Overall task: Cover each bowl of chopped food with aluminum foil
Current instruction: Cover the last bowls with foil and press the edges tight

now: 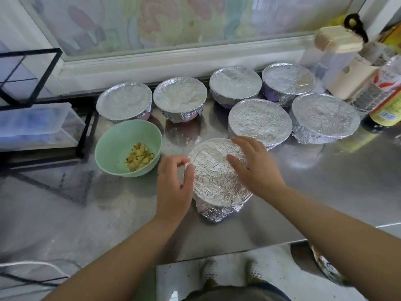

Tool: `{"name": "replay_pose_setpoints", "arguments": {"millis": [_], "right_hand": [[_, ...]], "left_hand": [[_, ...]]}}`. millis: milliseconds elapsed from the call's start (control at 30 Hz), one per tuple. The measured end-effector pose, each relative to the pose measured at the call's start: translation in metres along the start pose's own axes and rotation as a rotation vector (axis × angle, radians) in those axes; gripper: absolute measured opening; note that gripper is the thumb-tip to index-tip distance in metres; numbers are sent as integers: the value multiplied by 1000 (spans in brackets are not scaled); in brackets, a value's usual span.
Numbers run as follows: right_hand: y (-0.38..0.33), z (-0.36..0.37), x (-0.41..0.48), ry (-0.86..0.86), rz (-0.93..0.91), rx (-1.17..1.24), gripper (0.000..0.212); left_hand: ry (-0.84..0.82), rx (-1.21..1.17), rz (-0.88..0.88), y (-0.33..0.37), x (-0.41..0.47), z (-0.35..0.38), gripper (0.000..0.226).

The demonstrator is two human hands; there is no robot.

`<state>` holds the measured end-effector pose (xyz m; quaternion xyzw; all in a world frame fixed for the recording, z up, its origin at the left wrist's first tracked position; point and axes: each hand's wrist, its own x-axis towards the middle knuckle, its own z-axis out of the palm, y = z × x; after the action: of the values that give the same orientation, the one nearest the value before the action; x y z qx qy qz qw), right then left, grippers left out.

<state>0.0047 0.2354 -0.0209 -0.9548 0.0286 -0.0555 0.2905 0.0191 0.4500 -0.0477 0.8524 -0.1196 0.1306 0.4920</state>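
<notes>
While my L hand (173, 187) pinches the rim of the foil-wrapped near bowl (214, 183), mid tabletop (325, 187), R hand (256, 168) lies spread on top: crimp approx. done. Next: uncovered green bowl (121, 140) needs foil.

Soft, bright daylight enters through the window (165, 20). Below it, the desk (325, 181) carries pale glare and faint shadows; the left hand (173, 190) is motion-blurred; edges bow.

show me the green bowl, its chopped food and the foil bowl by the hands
green bowl (117, 144): head view, bare inner wall
chopped food (140, 158): head view, middle of the pile
nearest foil-covered bowl (213, 177): head view, middle of its foil top
</notes>
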Motion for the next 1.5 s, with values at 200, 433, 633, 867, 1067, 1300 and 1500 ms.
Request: {"name": "replay_pose_setpoints", "arguments": {"millis": [200,433,633,867,1067,1300,1500], "right_hand": [[-31,13,28,-441,-160,-373,113],[-35,29,34,-462,-136,-487,125],[-37,30,35,-469,-115,-491,130],[-36,31,34,-472,-107,-477,131],[-36,32,33,-460,-109,-486,130],[-34,33,32,-452,-112,-490,128],[-35,34,32,-456,-104,-494,128]], "left_hand": [[-209,93,205,-9,-50,-17,27],[-231,9,10,-9,-68,-7,32],[-168,-48,-61,0,-73,0,28],[-141,-18,-69,-5,-72,-2,13],[-138,-62,-177,-5,-65,-3,19],[-213,42,-272,-8,-44,-13,46],[-410,335,-78,-16,-2,-23,129]]}}
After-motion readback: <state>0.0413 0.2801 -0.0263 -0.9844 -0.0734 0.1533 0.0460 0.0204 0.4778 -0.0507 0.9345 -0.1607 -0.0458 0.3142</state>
